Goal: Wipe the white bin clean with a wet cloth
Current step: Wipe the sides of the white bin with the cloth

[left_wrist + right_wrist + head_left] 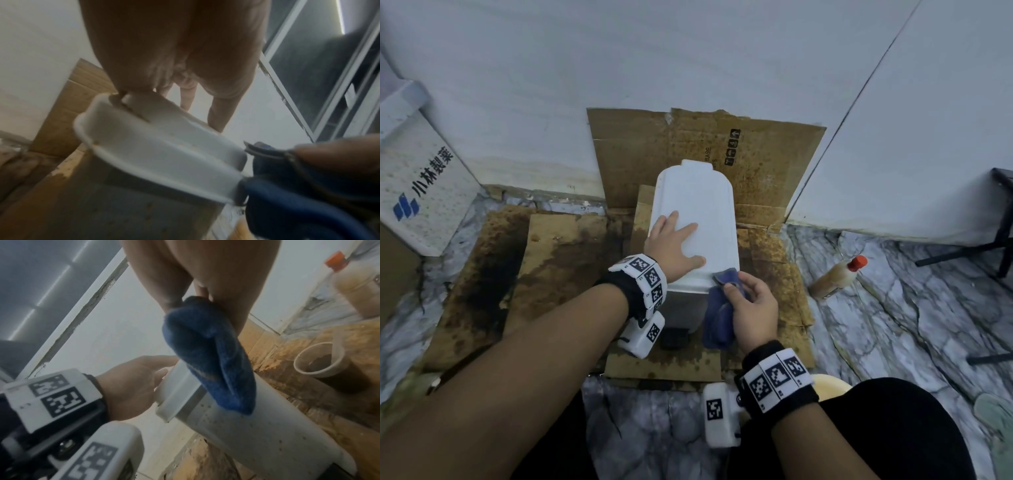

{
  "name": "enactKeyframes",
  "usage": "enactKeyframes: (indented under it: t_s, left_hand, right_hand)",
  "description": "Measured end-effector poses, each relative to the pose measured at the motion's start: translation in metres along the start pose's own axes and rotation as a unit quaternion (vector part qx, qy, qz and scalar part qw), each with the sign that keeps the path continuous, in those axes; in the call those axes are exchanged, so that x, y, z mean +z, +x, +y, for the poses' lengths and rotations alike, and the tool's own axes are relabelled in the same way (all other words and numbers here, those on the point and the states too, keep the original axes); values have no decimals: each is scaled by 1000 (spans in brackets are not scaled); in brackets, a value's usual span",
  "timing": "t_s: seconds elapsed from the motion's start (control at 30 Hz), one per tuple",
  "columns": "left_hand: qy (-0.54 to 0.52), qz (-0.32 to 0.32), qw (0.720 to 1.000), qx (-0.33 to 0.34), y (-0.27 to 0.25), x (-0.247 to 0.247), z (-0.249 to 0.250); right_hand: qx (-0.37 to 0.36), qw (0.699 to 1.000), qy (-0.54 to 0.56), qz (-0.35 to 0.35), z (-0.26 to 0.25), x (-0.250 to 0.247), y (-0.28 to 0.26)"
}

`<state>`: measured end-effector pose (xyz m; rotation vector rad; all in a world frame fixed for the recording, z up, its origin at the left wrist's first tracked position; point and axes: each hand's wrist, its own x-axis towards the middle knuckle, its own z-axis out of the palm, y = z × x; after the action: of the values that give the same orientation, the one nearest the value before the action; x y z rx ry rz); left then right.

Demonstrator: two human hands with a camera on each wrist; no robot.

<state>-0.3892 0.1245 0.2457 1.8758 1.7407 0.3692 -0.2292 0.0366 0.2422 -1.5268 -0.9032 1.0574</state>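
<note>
A white pedal bin (698,202) with its lid down stands on stained cardboard (558,246) by the wall. My left hand (674,245) lies flat on the lid with fingers spread, also visible as the left hand (131,386) in the right wrist view. My right hand (751,305) grips a blue cloth (719,318) against the bin's front right corner, just under the lid rim. The cloth (209,356) hangs down over the bin's speckled side (267,434). From the left wrist, the lid rim (156,164) and the cloth (287,203) appear close together.
A bottle with an orange cap (837,275) lies on the marble floor at right. A printed white box (421,185) stands at left. A cup with dark contents (322,363) sits on the cardboard. Black furniture legs (996,219) stand at far right. The black pedal (674,337) juts forward.
</note>
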Motion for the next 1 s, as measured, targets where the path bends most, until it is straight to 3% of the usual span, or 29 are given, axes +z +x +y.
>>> enactKeyframes:
  t_s: [0.27,0.63,0.87,1.0]
  left_hand:
    - [-73,11,996,-43,-6,-21,-18]
    - [-150,-7,987,-62,-3,-20,-29]
    - [-178,-7,982,-60,-2,-20,-34]
    - [-220,-7,974,-55,-3,-23,-37]
  right_hand:
    - [-27,988,-151,35,15,24,-11]
    - [-19,980,-195,39,13,61,-22]
    - [-11,977,-214,-10,9,87,-29]
    - [-20,970,-213,-113,9,88,-30]
